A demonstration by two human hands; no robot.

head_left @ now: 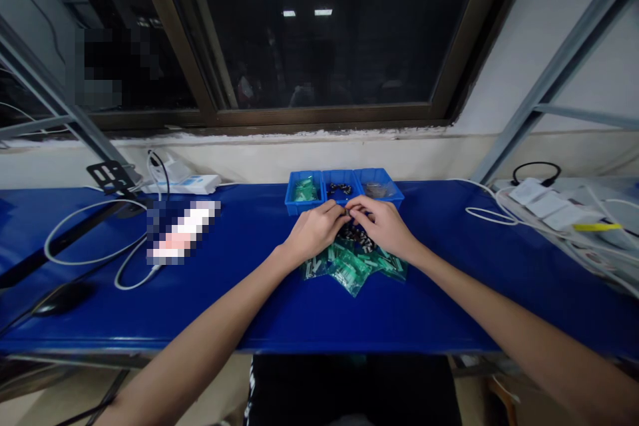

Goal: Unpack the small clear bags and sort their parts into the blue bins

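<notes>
My left hand and my right hand meet fingertip to fingertip just in front of three blue bins. Both have their fingers pinched together, and what lies between them is too small to make out. Beneath the hands is a pile of small dark and silvery parts. Green plastic packets with pale pieces inside spread out nearer to me. The left bin holds green packets, the middle bin small dark parts, and the right bin clear packets.
A phone, blurred out, lies on the blue table at the left, with a looping white cable, a black mouse and a power strip. White boxes and cables are at the right. Metal struts rise on both sides.
</notes>
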